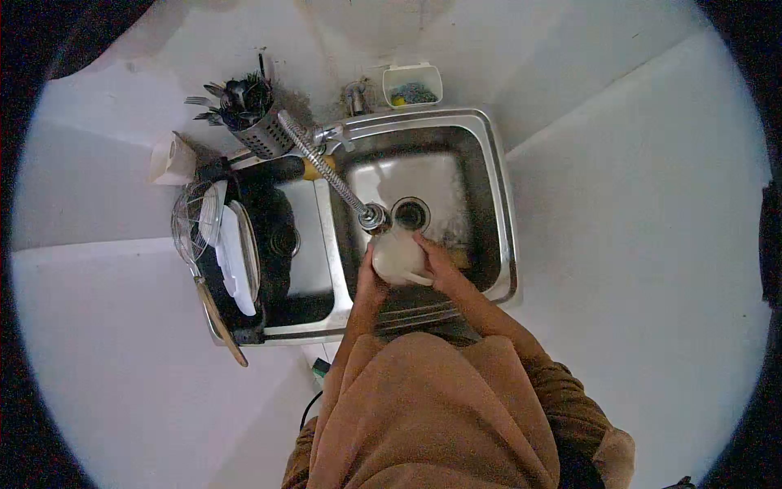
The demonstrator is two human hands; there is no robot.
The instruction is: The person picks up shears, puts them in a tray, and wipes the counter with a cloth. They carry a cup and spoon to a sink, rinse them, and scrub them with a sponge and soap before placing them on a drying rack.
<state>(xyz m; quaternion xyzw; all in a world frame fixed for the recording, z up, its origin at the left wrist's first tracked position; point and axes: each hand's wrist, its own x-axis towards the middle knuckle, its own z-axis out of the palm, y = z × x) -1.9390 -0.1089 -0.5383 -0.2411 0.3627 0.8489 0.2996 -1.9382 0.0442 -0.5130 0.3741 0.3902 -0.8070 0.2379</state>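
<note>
Between my two hands, under the tap's mouth, is a rounded cream-white mug (397, 257). A short handle sticks out at its lower right. My left hand (371, 277) is closed against the mug's left side. On the other side my right hand (438, 265) grips it, thumb side near the upper edge. The flexible metal tap (326, 167) reaches down over the sink, its round head (374, 218) just above the mug. Below lies the right basin (440, 175) with its dark drain (410, 213).
On the left basin, a dark rack holds white plates (238, 253) and a wire strainer (192, 224) with a wooden handle. Behind stand a perforated cutlery holder (265, 134), a white container (173, 160) and a wall-side box (412, 86) with scrubbers. A yellow sponge-like item (318, 168) sits near the tap.
</note>
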